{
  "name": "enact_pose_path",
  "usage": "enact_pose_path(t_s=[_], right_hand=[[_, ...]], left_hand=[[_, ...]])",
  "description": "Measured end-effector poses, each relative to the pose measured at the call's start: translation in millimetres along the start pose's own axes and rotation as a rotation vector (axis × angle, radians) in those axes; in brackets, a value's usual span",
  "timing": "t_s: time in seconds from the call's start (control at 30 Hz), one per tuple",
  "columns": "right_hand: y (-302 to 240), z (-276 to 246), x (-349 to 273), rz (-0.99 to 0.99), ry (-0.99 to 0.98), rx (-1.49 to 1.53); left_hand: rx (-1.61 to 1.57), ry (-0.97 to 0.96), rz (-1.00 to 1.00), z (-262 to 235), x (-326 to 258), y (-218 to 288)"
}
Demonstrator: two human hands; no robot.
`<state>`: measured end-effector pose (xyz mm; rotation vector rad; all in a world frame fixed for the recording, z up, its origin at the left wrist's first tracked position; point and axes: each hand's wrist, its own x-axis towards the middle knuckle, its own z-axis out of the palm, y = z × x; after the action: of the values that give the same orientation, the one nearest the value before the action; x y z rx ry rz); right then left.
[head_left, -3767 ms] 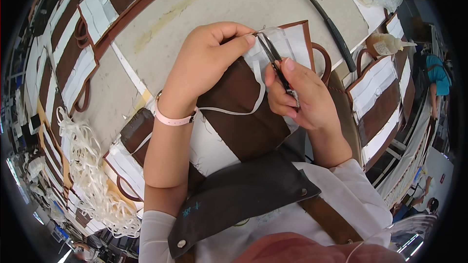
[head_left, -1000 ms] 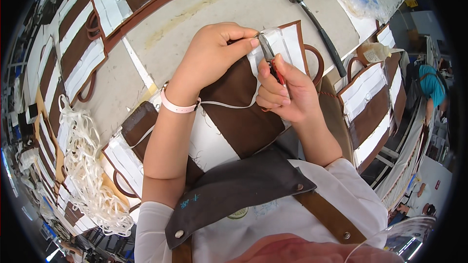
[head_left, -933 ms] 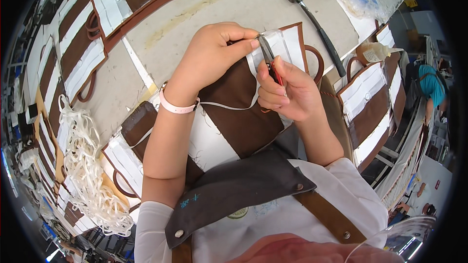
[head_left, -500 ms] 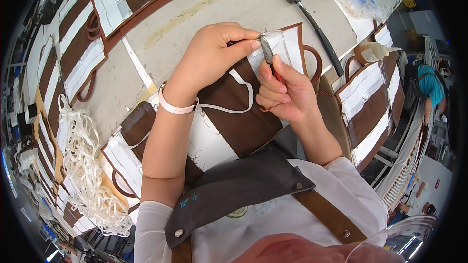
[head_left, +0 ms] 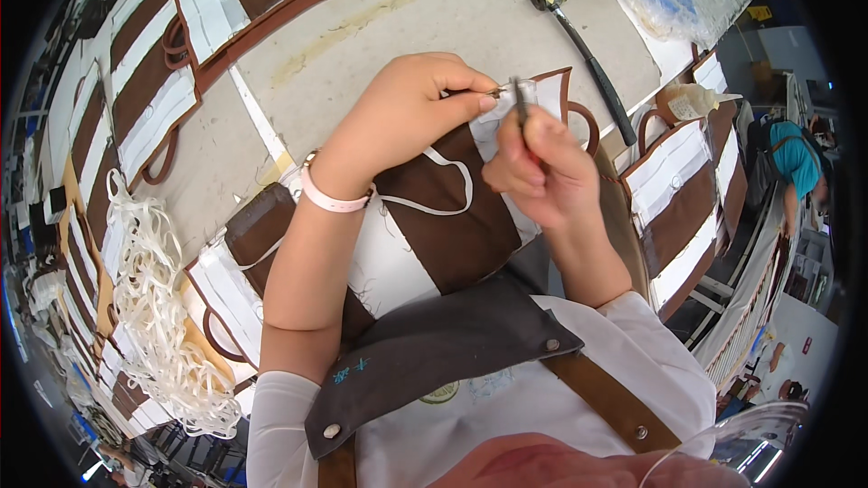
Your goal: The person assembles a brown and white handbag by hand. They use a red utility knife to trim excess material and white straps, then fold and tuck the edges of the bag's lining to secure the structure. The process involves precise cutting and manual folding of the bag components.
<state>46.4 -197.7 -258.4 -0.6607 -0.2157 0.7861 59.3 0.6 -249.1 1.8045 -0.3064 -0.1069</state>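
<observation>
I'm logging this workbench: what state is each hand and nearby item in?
Dark-bladed metal hand cutter, held; blurred, opening unclear
Right hand, closed around the cutter
Left hand, thumb and forefinger pinched together
Brown-and-white fabric panel, loose threads showing
Narrow white tape, curving over the panel
White tape heap, tangled
Black-handled hammer, lying down
Clear plastic bag, crumpled

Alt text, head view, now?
Left hand pinches a small, unidentifiable item at the far edge of a brown-and-white bag panel; right hand grips a motion-blurred tool close by. A black-handled hammer lies on the worktable; tangled white tape is at left.
</observation>
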Motion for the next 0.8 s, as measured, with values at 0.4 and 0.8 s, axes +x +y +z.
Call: enact_pose_path(t_s=[0.4, 0.8], right_hand=[[-5.9, -12.2, -11.0, 0.205, -0.009, 0.202], [-12.8, -12.5, -1.4, 0.208, 0.019, 0.301]], left_hand=[[-0.106, -0.025, -0.104, -3.5, 2.2, -1.1], [0.001, -0.048, 0.03, 2.1, 2.2, -3.4]])
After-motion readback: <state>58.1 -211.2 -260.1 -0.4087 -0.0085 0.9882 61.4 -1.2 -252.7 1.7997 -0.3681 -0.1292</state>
